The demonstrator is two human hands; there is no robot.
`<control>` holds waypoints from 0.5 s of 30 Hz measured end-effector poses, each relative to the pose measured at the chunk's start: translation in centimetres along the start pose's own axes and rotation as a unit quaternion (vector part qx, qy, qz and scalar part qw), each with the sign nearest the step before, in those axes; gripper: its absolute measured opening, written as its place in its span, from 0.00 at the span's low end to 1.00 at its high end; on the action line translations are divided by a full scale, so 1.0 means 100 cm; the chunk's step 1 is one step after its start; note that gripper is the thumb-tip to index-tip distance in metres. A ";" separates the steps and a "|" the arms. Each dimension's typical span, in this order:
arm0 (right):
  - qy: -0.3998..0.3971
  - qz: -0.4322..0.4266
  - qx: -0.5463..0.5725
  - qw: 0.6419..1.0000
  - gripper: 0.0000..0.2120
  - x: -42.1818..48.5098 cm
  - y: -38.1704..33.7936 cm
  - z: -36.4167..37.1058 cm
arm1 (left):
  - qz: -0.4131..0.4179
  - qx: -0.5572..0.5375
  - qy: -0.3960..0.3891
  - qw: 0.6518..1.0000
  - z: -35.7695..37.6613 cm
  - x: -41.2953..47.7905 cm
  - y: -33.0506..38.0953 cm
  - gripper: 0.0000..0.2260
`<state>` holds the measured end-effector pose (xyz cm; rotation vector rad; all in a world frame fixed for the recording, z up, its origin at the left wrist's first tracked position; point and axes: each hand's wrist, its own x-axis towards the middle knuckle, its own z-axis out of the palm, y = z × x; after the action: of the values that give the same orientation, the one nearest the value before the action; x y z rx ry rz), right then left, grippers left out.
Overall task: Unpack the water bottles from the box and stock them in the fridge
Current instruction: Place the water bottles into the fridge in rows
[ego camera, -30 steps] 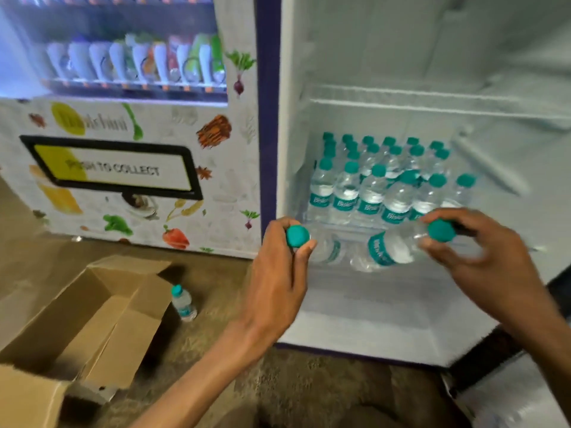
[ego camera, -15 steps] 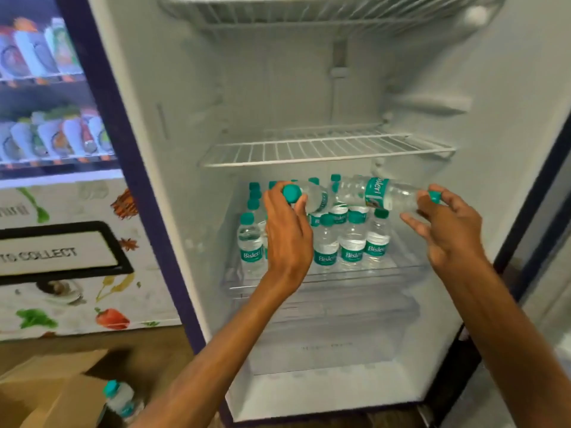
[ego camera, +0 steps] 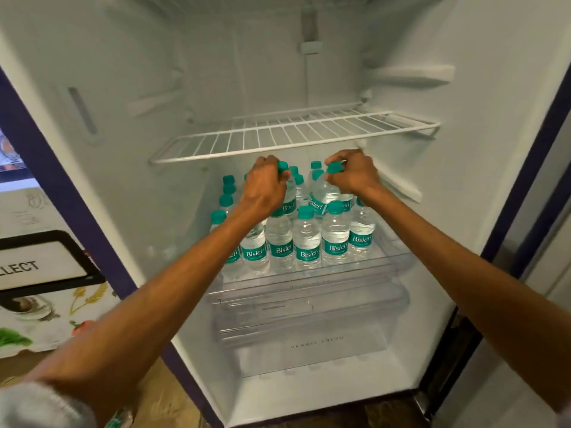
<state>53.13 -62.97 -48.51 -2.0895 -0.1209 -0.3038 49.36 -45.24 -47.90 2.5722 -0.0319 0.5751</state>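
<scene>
Curled fingers [ego camera: 279,177] of the left hand [ego camera: 265,188] and right hand [ego camera: 352,177] grip the left bottle [ego camera: 290,194] and right bottle [ego camera: 322,193] by their caps, above stocked bottles [ego camera: 307,242] at twelve o'clock; tilted landings could topple neighbours

Left hand [ego camera: 264,189] and right hand [ego camera: 352,176] are bare, forearms uncovered; grey fabric sleeve [ego camera: 40,406] covers the left upper arm.

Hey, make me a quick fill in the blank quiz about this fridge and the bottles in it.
The left hand and right hand each grip one ____.
The standing bottles carry labels reading ____.
Above them sits a white ____ shelf.
Missing words: bottle; Bisleri; wire.
</scene>
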 end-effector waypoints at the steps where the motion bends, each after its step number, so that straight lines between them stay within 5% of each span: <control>1: -0.024 -0.013 -0.038 0.999 0.15 0.004 -0.002 0.007 | -0.010 0.026 -0.025 0.999 0.002 0.004 -0.001 0.13; 7: -0.164 -0.048 -0.180 0.969 0.17 0.024 -0.004 0.024 | -0.045 0.106 -0.126 0.985 0.024 0.020 -0.013 0.16; 15: -0.212 -0.092 -0.200 0.952 0.19 0.038 0.016 0.031 | -0.028 0.146 -0.154 0.977 0.040 0.030 -0.005 0.17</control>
<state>57.63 -61.29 -50.32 -2.5285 -0.5543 0.0224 53.75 -46.52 -50.06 2.9163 0.0217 0.1633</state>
